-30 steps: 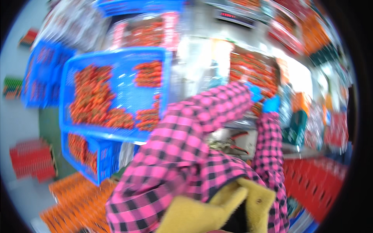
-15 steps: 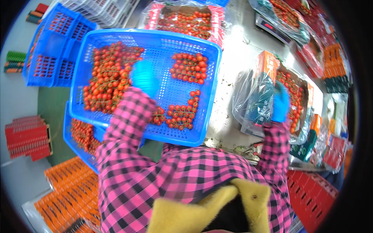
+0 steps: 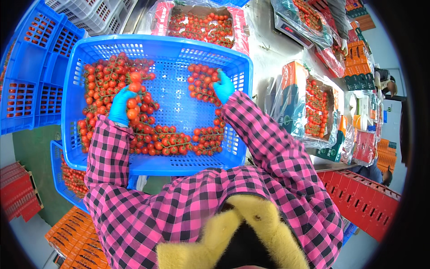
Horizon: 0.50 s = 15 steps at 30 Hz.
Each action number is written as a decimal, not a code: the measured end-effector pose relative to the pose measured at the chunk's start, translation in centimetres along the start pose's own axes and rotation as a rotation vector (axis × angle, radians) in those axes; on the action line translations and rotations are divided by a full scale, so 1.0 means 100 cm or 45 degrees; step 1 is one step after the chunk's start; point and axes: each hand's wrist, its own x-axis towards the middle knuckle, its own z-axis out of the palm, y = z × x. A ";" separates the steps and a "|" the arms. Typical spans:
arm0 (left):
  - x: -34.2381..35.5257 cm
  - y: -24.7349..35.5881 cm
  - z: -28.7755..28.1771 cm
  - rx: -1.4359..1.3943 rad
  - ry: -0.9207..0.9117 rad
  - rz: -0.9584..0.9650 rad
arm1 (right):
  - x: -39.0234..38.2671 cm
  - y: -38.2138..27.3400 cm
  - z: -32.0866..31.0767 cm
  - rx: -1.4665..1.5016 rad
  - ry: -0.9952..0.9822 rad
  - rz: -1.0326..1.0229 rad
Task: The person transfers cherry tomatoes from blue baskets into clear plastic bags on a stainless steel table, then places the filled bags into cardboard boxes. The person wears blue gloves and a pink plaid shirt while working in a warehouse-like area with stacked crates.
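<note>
A blue plastic crate [image 3: 156,168] lies before me with bunches of cherry tomatoes on the vine inside. At its left, my blue-gloved left hand [image 3: 120,105] is closed on a tomato bunch [image 3: 134,103], which looks raised above the large pile [image 3: 104,78]. My right hand [image 3: 225,88], also blue-gloved, has its thumb and fingers closed at the edge of a smaller tomato group [image 3: 202,83] in the far right part. More bunches [image 3: 168,141] lie along the near side. The fingers partly hide what each hand grips.
Right of the crate, an open orange-and-green carton [image 3: 293,98] of tomatoes stands in clear plastic on the metal table [image 3: 264,42]. A pink carton [image 3: 162,20] sits behind the crate, a scale [image 3: 293,33] at far right. Blue crates [image 3: 49,54] are stacked at left.
My right hand has left the carton at right and come into the crate, to the right tomato group. My left hand has moved left from the crate's middle and now holds a bunch.
</note>
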 end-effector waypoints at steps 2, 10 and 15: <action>-0.007 0.004 0.011 -0.493 -0.112 -0.031 | -0.018 -0.001 -0.004 1.199 -0.113 0.182; -0.016 0.004 0.078 -0.770 -0.260 -0.108 | -0.015 0.011 0.015 0.738 -0.218 0.108; -0.007 -0.024 0.103 -0.763 -0.131 -0.108 | -0.018 0.014 -0.014 0.349 -0.282 0.145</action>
